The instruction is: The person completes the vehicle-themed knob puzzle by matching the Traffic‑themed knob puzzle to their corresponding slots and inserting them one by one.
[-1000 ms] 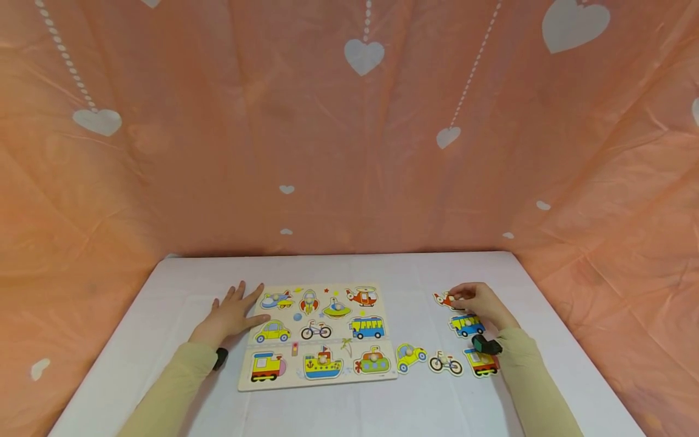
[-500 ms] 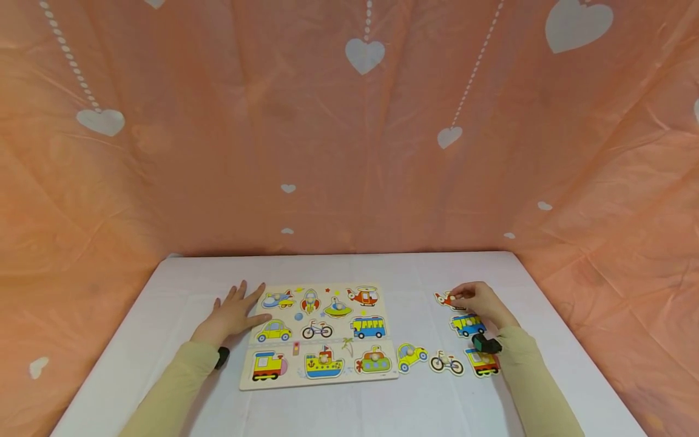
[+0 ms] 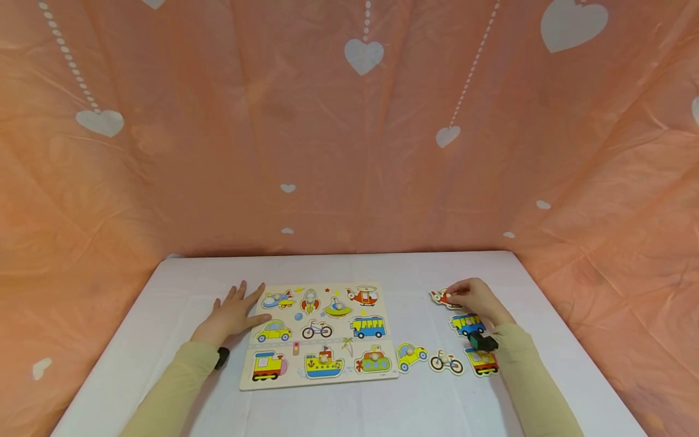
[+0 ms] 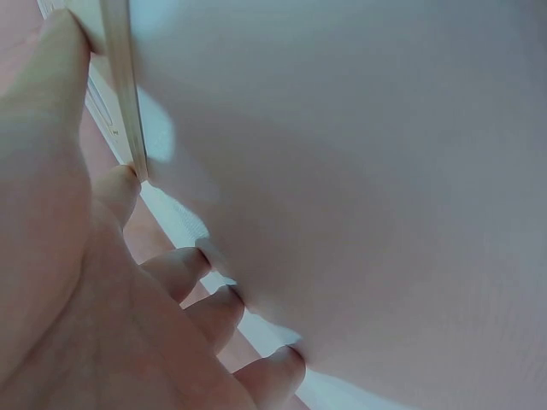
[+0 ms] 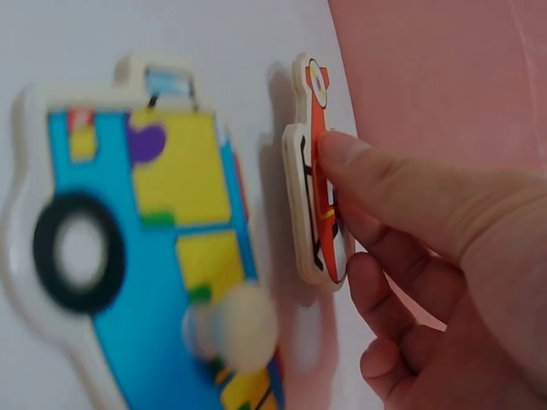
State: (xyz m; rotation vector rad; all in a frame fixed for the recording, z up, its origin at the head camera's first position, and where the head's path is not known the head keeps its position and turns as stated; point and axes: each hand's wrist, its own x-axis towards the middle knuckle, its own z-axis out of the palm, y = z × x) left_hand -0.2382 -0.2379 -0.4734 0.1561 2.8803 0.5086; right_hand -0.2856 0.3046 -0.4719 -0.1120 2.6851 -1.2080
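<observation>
My left hand (image 3: pixel 228 315) lies with spread fingers at the left side of a wooden puzzle board (image 3: pixel 341 340). In the left wrist view its thumb and index fingertip touch the board's edge, and the other fingertips rest on the white cloth. Thumb and fingers of my right hand (image 3: pixel 480 298) pinch a red helicopter puzzle piece (image 5: pixel 318 188), whose knob is hidden by them. In the right wrist view that piece stands off the cloth, tilted, with a shadow beside it. Nearer lies a blue and yellow bus piece (image 5: pixel 184 188) with a round wooden knob.
Right of the board lie a yellow car piece (image 3: pixel 411 357), a bicycle piece (image 3: pixel 446 363) and a train piece (image 3: pixel 482 362). Several pieces with knobs sit in the board, such as a boat (image 3: pixel 323 366). An orange curtain (image 3: pixel 338 182) closes the far side.
The right hand has moved slightly left and up in the head view, with the helicopter piece in its fingers. The left hand and the board keep their place.
</observation>
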